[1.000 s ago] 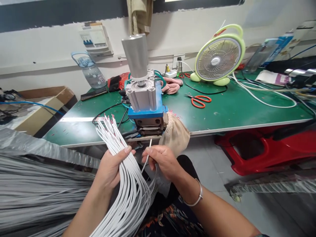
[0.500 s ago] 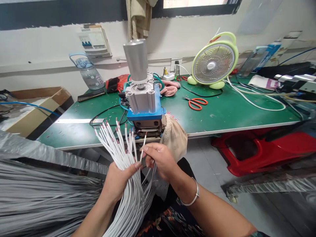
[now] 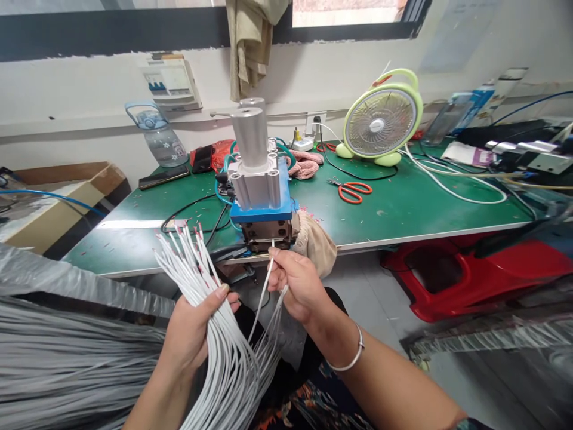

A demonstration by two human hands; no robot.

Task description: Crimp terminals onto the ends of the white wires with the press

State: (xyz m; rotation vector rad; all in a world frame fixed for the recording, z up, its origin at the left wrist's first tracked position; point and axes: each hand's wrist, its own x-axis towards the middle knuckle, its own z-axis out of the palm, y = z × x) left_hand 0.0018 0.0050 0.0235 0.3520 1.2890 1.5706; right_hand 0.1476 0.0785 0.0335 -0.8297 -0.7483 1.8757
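My left hand (image 3: 194,325) is closed round a thick bundle of white wires (image 3: 192,272) whose stripped reddish tips fan upward to the left. My right hand (image 3: 298,280) pinches a single white wire (image 3: 264,289) and holds its tip up at the dark jaw of the pneumatic press (image 3: 262,191), a blue-based machine with a silver cylinder on the front edge of the green table (image 3: 403,209). A few more loose wires hang below my right hand. A beige cloth bag (image 3: 320,242) hangs beside the press, just behind my right hand.
Red scissors (image 3: 351,191), a green desk fan (image 3: 380,122), a water jug (image 3: 156,134), a phone (image 3: 163,176) and cables lie on the table. A mass of grey wires (image 3: 67,358) fills the lower left. A red stool (image 3: 470,275) sits under the table at the right.
My right hand took one wire from the bundle and lifted it forward to the press jaw. My left hand drew the bundle back to the left and lower.
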